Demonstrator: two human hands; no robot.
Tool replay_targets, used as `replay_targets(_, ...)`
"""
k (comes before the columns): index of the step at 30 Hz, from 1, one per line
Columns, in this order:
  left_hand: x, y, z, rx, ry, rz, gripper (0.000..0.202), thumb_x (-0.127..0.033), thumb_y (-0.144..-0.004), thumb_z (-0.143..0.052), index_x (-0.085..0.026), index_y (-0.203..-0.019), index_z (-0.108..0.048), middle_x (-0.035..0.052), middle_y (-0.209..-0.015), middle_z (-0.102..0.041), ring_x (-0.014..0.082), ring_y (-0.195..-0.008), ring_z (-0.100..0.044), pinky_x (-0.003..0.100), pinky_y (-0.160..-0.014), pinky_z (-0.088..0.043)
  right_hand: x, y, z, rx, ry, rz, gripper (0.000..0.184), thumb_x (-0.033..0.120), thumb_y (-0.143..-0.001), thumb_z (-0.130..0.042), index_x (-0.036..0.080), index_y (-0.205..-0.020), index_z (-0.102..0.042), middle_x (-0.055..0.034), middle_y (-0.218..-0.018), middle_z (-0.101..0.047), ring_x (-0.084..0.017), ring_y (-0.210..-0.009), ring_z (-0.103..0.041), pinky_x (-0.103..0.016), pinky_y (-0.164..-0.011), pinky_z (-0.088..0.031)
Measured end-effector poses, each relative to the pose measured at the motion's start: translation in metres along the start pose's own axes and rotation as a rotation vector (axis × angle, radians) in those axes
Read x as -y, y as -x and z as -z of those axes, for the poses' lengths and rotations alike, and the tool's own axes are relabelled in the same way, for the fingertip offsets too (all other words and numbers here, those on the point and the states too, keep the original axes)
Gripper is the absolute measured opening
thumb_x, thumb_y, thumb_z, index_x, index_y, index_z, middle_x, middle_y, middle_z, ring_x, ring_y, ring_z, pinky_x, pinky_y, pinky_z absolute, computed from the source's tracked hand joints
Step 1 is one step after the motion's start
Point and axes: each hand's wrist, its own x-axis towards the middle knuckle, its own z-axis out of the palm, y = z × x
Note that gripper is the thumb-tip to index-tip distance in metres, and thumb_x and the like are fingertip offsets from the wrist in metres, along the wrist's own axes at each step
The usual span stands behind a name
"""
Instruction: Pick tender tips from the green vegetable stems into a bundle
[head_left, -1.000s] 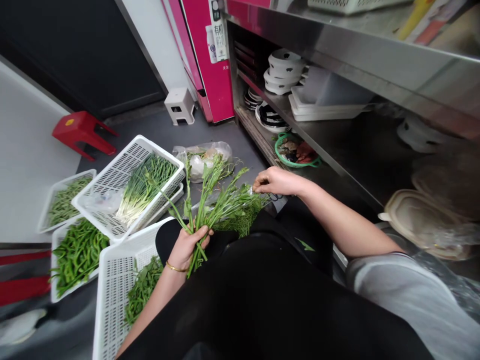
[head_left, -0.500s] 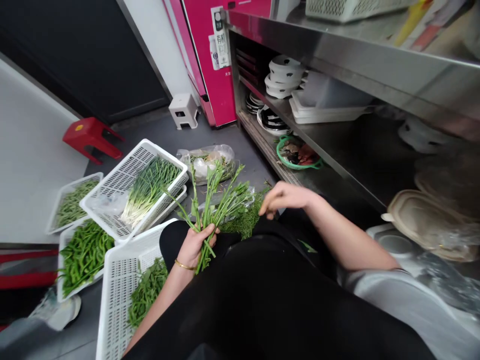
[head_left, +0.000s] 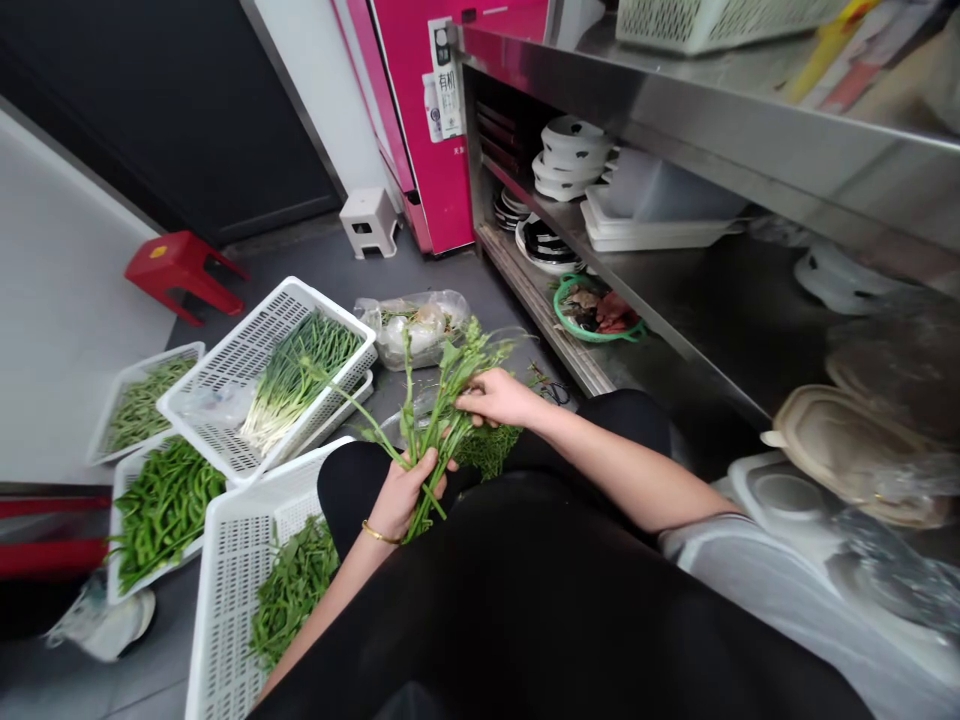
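Observation:
In my left hand (head_left: 409,488), closed around the lower stalks, is a bunch of leafy green vegetable stems (head_left: 433,425). It fans upward and away from me above my lap. My right hand (head_left: 495,398) reaches in from the right, its thumb and fingers pinched on the leafy upper part of the same bunch. Just behind and below the hands lies a heap of finer green stems (head_left: 489,450), partly covered by them. To the left stands a white slotted basket (head_left: 225,560) with leafy greens (head_left: 294,590) in it.
A tilted white basket of scallions (head_left: 300,370), green peppers (head_left: 169,505) and a basket of green beans (head_left: 150,400) stand at left. A clear bag (head_left: 416,325) lies ahead. Steel shelving (head_left: 675,350) runs along the right. Another person's shoe (head_left: 105,620) shows at lower left.
My right hand has moved left from beside the bunch and taken hold of its upper stems. My left hand has shifted slightly right, still gripping the stalks.

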Motion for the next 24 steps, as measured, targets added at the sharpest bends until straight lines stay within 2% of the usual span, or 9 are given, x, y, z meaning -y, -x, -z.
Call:
replay_targets(3,0.001,-0.002,0.001,0.048,0.052,0.061,0.046,-0.043,-0.076,-0.061,-0.013,-0.111,-0.059,0.0068,-0.070,-0.066,0.0081,-0.038,-0.047,0.019,-0.034,-0.030,-0.004,-0.006,-0.010,0.016,-0.457,-0.094,0.024,0.037,-0.071,-0.061,0.013,-0.077,-0.061,0.0049,-0.047,-0.055,-0.004,-0.029,-0.037,-0.017,-0.030,-0.027)
replay_targets(5,0.003,-0.004,0.001,0.073,0.093,0.091,0.047,-0.046,-0.077,-0.058,-0.014,-0.113,-0.059,0.0078,-0.070,-0.066,0.0093,-0.038,-0.048,0.021,-0.035,-0.031,-0.006,-0.006,-0.015,-0.021,-0.618,-0.086,0.026,0.036,-0.067,-0.064,0.013,-0.078,-0.060,0.0060,-0.046,-0.054,-0.003,-0.029,-0.037,-0.015,-0.029,-0.027)
replay_targets(7,0.004,-0.005,0.002,0.076,0.112,0.103,0.048,-0.047,-0.078,-0.056,-0.014,-0.112,-0.060,0.0084,-0.069,-0.066,0.0100,-0.038,-0.048,0.022,-0.035,-0.032,-0.007,-0.004,-0.019,0.011,-0.670,-0.062,0.030,0.035,-0.067,-0.066,0.012,-0.085,-0.061,0.0053,-0.048,-0.055,-0.003,-0.031,-0.040,-0.014,-0.031,-0.030)
replay_targets(9,0.005,-0.006,0.002,0.066,0.108,0.106,0.048,-0.048,-0.078,-0.056,-0.013,-0.110,-0.061,0.0084,-0.067,-0.066,0.0100,-0.037,-0.047,0.022,-0.035,-0.031,-0.009,-0.001,-0.021,0.034,-0.650,-0.043,0.031,0.034,-0.066,-0.068,0.012,-0.087,-0.062,0.0044,-0.050,-0.057,-0.003,-0.034,-0.044,-0.014,-0.033,-0.034)
replay_targets(13,0.008,-0.006,0.002,0.073,0.086,0.130,0.046,-0.046,-0.078,-0.057,-0.012,-0.109,-0.062,0.0082,-0.068,-0.066,0.0090,-0.037,-0.047,0.021,-0.035,-0.031,-0.013,-0.001,-0.023,-0.081,-0.541,-0.086,0.029,0.037,-0.063,-0.071,0.015,-0.075,-0.056,0.0071,-0.046,-0.052,-0.005,-0.032,-0.044,-0.014,-0.030,-0.035)
replay_targets(16,0.010,-0.007,0.003,0.075,0.071,0.127,0.046,-0.046,-0.079,-0.056,-0.013,-0.110,-0.062,0.0084,-0.070,-0.067,0.0088,-0.037,-0.047,0.021,-0.035,-0.031,-0.013,-0.004,-0.025,-0.090,-0.515,-0.133,0.033,0.039,-0.063,-0.071,0.017,-0.075,-0.052,0.0077,-0.044,-0.051,-0.006,-0.032,-0.046,-0.016,-0.029,-0.036)
replay_targets(21,0.013,-0.007,0.006,0.096,0.085,0.135,0.048,-0.046,-0.080,-0.055,-0.013,-0.114,-0.059,0.0087,-0.071,-0.067,0.0089,-0.037,-0.047,0.022,-0.035,-0.030,-0.010,-0.005,-0.029,-0.220,-0.521,-0.111,0.031,0.043,-0.066,-0.067,0.016,-0.066,-0.051,0.0046,-0.047,-0.052,-0.007,-0.034,-0.047,-0.018,-0.033,-0.038)
replay_targets(24,0.013,-0.006,0.005,0.090,0.118,0.123,0.050,-0.049,-0.081,-0.052,-0.016,-0.117,-0.057,0.0074,-0.070,-0.066,0.0096,-0.037,-0.046,0.022,-0.035,-0.030,-0.008,-0.001,-0.031,-0.273,-0.356,-0.046,0.027,0.040,-0.072,-0.061,0.016,-0.064,-0.054,0.0013,-0.051,-0.055,-0.010,-0.041,-0.052,-0.020,-0.040,-0.042)
